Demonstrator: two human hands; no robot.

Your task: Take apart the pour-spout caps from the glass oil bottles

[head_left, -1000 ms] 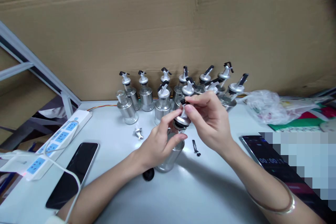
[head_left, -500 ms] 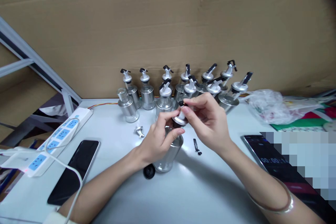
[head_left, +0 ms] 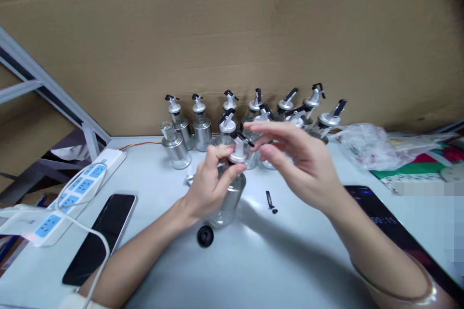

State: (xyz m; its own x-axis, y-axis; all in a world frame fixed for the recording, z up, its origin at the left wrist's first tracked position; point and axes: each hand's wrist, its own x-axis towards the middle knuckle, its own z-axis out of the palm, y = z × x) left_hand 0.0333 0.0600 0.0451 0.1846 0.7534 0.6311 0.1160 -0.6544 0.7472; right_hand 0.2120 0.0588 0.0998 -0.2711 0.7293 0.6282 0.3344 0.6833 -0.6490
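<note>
Left hand [head_left: 206, 186]: pinching the spout [head_left: 239, 153] between thumb and fingers, centre of the frame
Right hand [head_left: 302, 161]: fingers spread, right of the spout; contact with its black lever [head_left: 245, 139] unclear
Bottle [head_left: 230, 200]: under the spout, beside the left hand, centre
Cap [head_left: 205, 236]: on the surface [head_left: 232, 270], lower centre

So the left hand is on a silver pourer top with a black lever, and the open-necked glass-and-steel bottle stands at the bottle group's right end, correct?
Wrong end: the head view shows the open-necked bottle at the left end of the bottle group. The left hand is on the silver pourer top.
</note>
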